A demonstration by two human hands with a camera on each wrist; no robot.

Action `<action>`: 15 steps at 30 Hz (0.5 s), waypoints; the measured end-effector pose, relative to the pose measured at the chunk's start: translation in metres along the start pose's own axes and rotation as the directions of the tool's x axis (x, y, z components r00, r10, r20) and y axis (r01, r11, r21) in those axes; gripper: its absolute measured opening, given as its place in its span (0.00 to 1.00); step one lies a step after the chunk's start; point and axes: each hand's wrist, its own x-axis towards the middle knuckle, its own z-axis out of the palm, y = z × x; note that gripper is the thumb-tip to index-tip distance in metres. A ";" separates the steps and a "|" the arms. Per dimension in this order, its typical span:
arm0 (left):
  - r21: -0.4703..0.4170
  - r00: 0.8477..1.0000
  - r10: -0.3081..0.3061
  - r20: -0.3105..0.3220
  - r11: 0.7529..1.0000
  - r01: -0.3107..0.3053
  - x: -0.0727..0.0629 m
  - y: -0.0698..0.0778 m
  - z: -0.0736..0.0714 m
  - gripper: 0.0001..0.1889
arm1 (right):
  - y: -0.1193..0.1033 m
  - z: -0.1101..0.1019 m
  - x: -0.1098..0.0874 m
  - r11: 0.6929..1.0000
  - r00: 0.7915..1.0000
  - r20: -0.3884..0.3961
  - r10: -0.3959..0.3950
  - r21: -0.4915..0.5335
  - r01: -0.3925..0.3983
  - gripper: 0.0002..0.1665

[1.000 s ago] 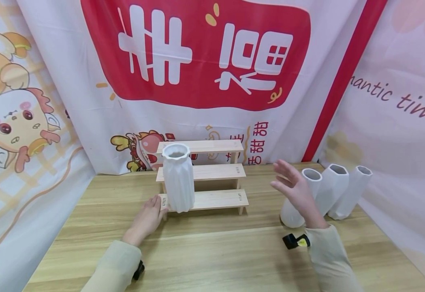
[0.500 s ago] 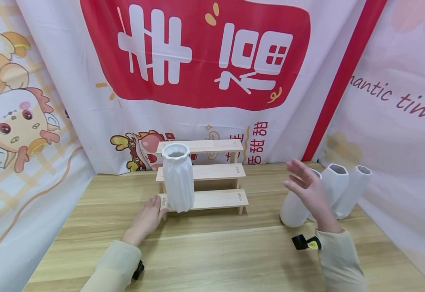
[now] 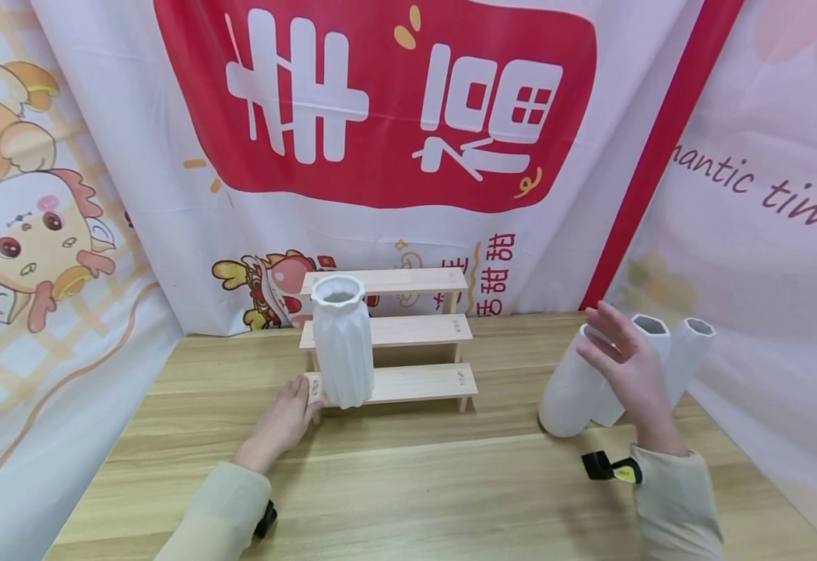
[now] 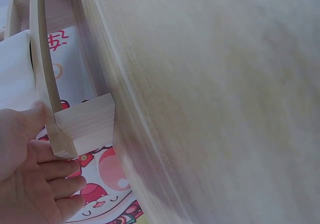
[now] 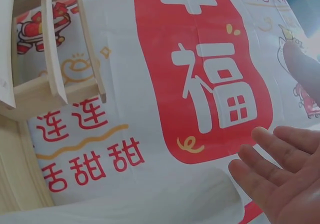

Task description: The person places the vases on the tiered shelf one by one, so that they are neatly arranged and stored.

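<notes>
A three-tier wooden display stand [image 3: 422,382] stands at the back of the table. Upright on its lowest tier, at the left end, is a white pleated vase [image 3: 343,351] with a scalloped rim. My left hand [image 3: 283,421] holds the left end of that tier; in the left wrist view its thumb lies on one face of the board and the fingers on the other. Over at the right, my right hand [image 3: 635,378] is raised, fingers extended and holding nothing. It overlaps a smooth white vase [image 3: 568,397] and a faceted white vase [image 3: 652,326], partly hiding both.
A third white vase [image 3: 688,358], slim and angular, is at the far right beside the other two. Printed cloth [image 3: 394,226] hangs behind and on both sides of the wooden table [image 3: 415,499].
My right hand has moved rightward across the vases, uncovering the smooth one and covering more of the faceted one. My left hand, the stand and the pleated vase have stayed put.
</notes>
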 end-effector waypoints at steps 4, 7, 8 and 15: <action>-0.002 1.000 -0.002 0.000 1.000 0.002 0.001 0.000 0.001 0.30 | 0.000 -0.007 -0.001 0.997 0.999 -0.032 0.019 0.078 -0.017 0.37; 0.001 1.000 0.000 0.001 1.000 0.000 0.001 0.000 0.001 0.30 | 0.001 -0.012 -0.002 0.993 0.997 -0.059 0.041 0.113 -0.034 0.37; 0.000 1.000 -0.001 0.000 1.000 0.001 0.000 0.000 0.001 0.30 | 0.001 -0.013 -0.002 0.991 0.996 -0.066 0.052 0.125 -0.044 0.37; -0.011 1.000 -0.009 -0.001 1.000 0.009 0.000 0.000 0.000 0.30 | 0.007 -0.020 -0.003 0.985 0.988 -0.115 0.104 0.150 -0.087 0.38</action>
